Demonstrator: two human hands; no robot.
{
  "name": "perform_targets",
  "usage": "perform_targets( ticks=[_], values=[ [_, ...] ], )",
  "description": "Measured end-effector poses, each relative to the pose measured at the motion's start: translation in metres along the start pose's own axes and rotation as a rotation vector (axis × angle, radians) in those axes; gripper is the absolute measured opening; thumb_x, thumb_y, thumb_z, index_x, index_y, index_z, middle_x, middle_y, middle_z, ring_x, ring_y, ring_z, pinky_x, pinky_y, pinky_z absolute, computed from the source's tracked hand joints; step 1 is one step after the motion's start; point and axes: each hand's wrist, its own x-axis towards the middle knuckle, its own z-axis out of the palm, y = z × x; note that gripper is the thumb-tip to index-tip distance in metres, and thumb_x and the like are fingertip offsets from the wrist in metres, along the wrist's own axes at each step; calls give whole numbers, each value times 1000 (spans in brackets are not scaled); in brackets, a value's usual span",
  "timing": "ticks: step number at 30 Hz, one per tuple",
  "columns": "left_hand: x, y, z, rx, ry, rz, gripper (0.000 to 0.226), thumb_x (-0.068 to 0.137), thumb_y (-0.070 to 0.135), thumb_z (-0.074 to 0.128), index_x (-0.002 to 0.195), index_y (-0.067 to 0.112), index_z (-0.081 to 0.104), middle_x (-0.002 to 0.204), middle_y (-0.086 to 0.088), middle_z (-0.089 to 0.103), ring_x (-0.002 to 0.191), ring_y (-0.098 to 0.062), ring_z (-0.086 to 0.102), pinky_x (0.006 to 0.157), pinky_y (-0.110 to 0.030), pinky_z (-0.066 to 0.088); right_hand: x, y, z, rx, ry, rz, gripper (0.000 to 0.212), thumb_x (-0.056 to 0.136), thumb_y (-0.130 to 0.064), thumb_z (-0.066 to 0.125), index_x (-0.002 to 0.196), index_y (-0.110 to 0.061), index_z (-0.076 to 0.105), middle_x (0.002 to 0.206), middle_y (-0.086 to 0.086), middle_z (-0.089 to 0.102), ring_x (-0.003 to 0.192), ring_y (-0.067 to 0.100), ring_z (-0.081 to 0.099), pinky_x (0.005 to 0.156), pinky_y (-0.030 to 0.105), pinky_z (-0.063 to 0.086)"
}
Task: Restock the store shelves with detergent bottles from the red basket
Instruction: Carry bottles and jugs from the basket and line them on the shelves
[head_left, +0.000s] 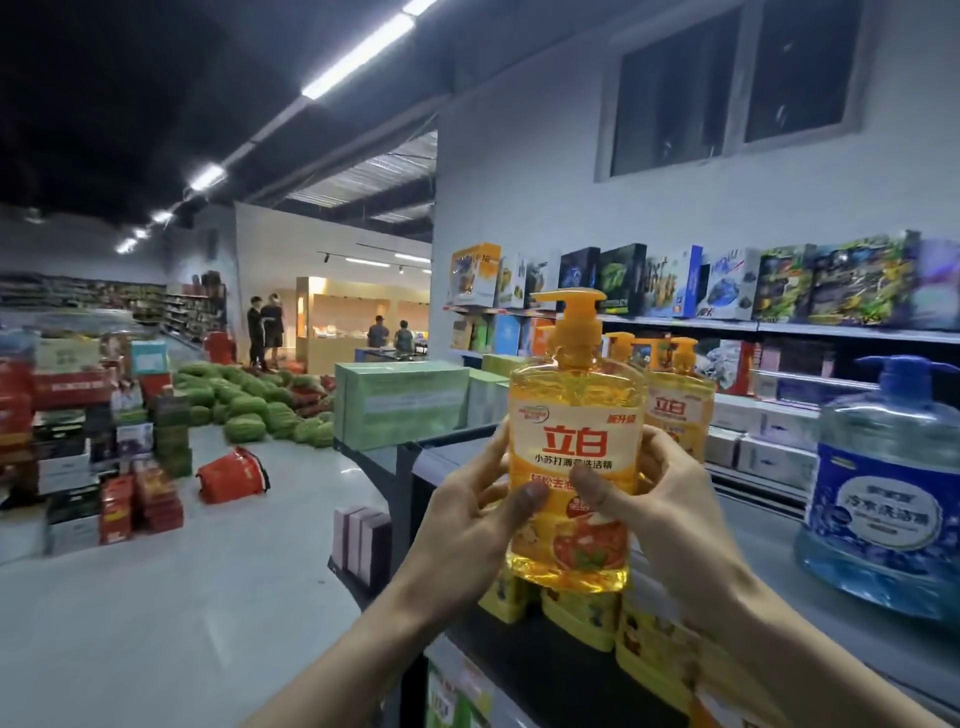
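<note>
I hold a yellow detergent bottle with an orange pump upright in front of me, above the top shelf. My left hand grips its left side with the thumb across the label. My right hand grips its right side, thumb also on the label. More yellow bottles stand on the shelf right behind it. A red basket lies tipped on the floor at left.
A big blue detergent bottle stands on the shelf at right. Green cartons sit at the shelf's far end, boxed toys on wall shelves. Watermelons, stacked boxes and several people are beyond.
</note>
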Motion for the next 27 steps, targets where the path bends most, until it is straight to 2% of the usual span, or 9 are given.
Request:
perform_targets(
  ticks=[5,11,14,16,19,21,23,25,27],
  values=[
    [68,-29,-8,58,-12,79,60,102,26,61,159,26,42,138,3,70,130,-15,65,99,-35,60,74,15,-10,-160,-10,-66,77,64,-46,89,130,-25,55,115,-7,76,100,4,75,73,25,64],
    [158,-75,-14,57,-47,107,60,106,4,56,160,21,38,134,0,71,125,-12,68,93,-25,59,160,46,-26,-305,-42,-57,72,73,-36,96,129,-22,54,116,-5,76,102,10,76,84,37,66],
    [190,-102,-13,64,-69,109,63,105,-1,55,162,18,34,134,-5,71,127,-17,68,97,-28,58,192,70,-36,-367,-34,-49,83,64,-46,98,130,-24,53,118,-3,75,106,16,76,83,44,67],
    [207,-119,-13,68,-89,100,64,105,-3,55,162,17,34,133,-5,72,128,-19,67,99,-31,58,207,84,-40,-400,-27,-30,84,60,-49,96,129,-24,55,118,-4,75,105,17,76,77,43,67],
    [225,-142,-11,63,-138,87,58,104,-2,56,156,21,42,133,-2,71,128,-16,66,102,-34,59,219,102,-44,-451,-35,-8,71,71,-40,95,130,-25,58,117,-8,76,102,13,76,75,34,67],
    [234,-155,-11,40,-187,73,54,104,-1,56,150,26,45,133,0,71,128,-13,66,97,-28,58,222,111,-44,-488,-7,25,66,74,-38,95,127,-27,58,115,-11,76,101,9,76,75,27,65],
    [245,-167,-12,26,-242,48,54,104,0,57,149,28,44,135,0,69,130,-13,64,96,-26,58,225,121,-46,-501,31,73,69,70,-42,96,126,-27,58,114,-10,76,101,10,76,75,30,66],
    [255,-177,-13,25,-282,16,57,104,1,57,150,31,42,138,0,67,132,-13,63,98,-29,58,227,129,-47,-527,59,111,72,67,-48,95,127,-29,59,116,-10,76,104,12,75,80,34,67],
    [261,-187,-12,19,-324,-9,59,105,1,56,153,32,40,141,0,66,135,-16,61,105,-38,58,226,132,-45,-553,83,131,61,74,-42,95,122,-34,58,115,-12,75,106,10,73,81,27,63]
  ],
)
